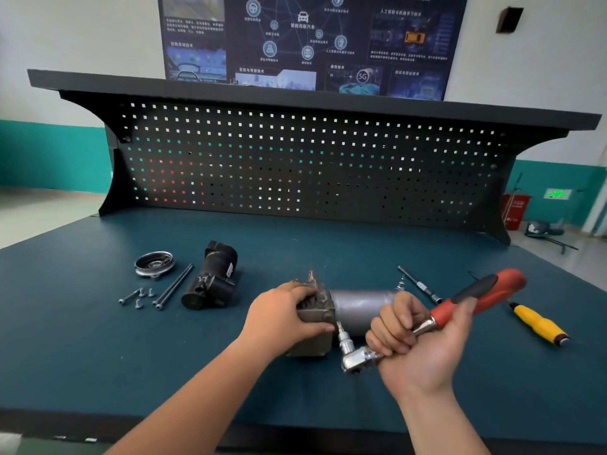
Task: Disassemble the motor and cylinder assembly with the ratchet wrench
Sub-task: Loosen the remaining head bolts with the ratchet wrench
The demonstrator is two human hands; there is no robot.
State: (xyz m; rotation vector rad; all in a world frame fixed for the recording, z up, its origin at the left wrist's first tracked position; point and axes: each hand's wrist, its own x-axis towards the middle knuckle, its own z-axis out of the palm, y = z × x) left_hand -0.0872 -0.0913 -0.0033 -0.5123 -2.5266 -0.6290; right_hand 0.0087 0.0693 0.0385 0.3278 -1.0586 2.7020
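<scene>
The motor and cylinder assembly lies on its side mid-table: a grey metal cylinder joined to a square block at its left end. My left hand grips that block from above. My right hand holds the ratchet wrench by its chrome neck, the red and black handle sticking up to the right. The wrench's chrome head carries a socket and bit that point up at the block's front face beside the cylinder.
Removed parts lie at the left: a round metal cap, two long bolts, several small screws and a black motor housing. An extension bar and a yellow-handled screwdriver lie at the right. A black pegboard backs the bench.
</scene>
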